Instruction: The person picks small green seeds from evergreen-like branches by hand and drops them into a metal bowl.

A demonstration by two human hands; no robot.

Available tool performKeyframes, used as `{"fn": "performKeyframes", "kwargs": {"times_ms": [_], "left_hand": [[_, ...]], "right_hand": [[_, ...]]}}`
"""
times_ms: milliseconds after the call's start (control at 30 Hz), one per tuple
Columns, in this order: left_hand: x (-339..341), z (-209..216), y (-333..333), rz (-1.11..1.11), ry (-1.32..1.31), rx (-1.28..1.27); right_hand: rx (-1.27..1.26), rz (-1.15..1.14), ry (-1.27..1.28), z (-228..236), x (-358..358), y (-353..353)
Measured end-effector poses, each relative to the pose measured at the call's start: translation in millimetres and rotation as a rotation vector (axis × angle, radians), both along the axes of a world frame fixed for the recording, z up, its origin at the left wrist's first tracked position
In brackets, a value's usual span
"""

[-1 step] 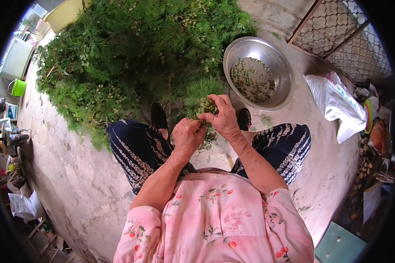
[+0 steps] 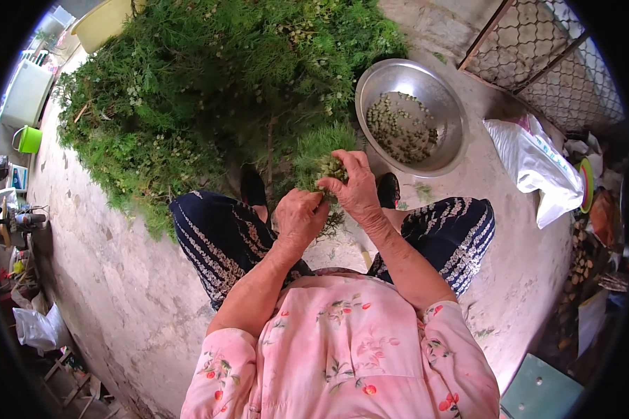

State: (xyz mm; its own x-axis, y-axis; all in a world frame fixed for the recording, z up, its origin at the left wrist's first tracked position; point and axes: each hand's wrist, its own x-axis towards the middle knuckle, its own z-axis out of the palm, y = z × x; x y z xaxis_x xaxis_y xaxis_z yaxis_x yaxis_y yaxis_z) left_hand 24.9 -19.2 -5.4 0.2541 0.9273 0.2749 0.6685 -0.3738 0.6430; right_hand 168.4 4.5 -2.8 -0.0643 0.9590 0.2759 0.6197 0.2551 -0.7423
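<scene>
Between my knees, my left hand (image 2: 301, 215) is closed round the lower end of a feathery evergreen sprig (image 2: 321, 145). My right hand (image 2: 357, 186) curls its fingers and thumb about a cluster of small green cones (image 2: 332, 168) on that sprig. Both hands are close together, thumbs near each other; the stem between them is mostly hidden. Just beyond my right hand stands a wide metal basin (image 2: 457, 105) with many small green and brownish cones (image 2: 402, 129) over its bottom. A large heap of cut evergreen branches (image 2: 210, 91) lies on the far left, reaching my feet.
A wire mesh panel (image 2: 569, 73) leans at the far right, with a white sack (image 2: 534, 164) near it. A bright green bucket (image 2: 28, 140) and a white bag (image 2: 38, 327) are at the left. A green board (image 2: 541, 389) lies at the lower right. The floor is concrete (image 2: 112, 279).
</scene>
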Motion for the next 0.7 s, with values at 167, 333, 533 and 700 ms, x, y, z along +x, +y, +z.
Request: {"fn": "performKeyframes", "kwargs": {"times_ms": [167,333,533,700], "left_hand": [[0,1,-1,-0.036,-0.003,-0.017],[-1,0,-3,0.020,-0.042,-0.066],[-1,4,-3,0.042,-0.071,-0.099],[-6,-5,-2,0.017,-0.139,-0.179]], "right_hand": [[0.090,-0.072,-0.054,3,-4,-2],[0.125,0.027,0.126,-3,5,1],[0.019,-0.059,0.251,-3,5,-11],[-0.330,0.023,0.731,-3,19,-7]]}}
